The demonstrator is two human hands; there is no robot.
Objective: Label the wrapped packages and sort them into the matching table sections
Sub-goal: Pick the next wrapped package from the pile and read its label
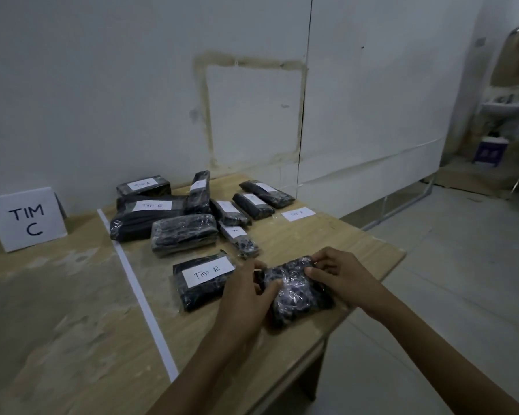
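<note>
A black plastic-wrapped package (pixel 297 292) with no label showing lies near the table's front right. My left hand (pixel 249 292) grips its left side, and my right hand (pixel 339 274) pinches its far upper edge. Just left of it lies a package labelled "Tim B" (pixel 204 280). Behind, several more wrapped packages lie in a cluster, most bearing white labels, among them an unlabelled bundle (pixel 183 235) and a large one marked "Tim" (pixel 147 217). One loose white label (pixel 298 213) rests on the wood at the back right.
A white tape line (pixel 138 295) divides the wooden table (pixel 72 310) into sections. A standing card reading "TIM C" (pixel 27 218) marks the left section. The table's right edge drops to a grey floor. A white wall is close behind.
</note>
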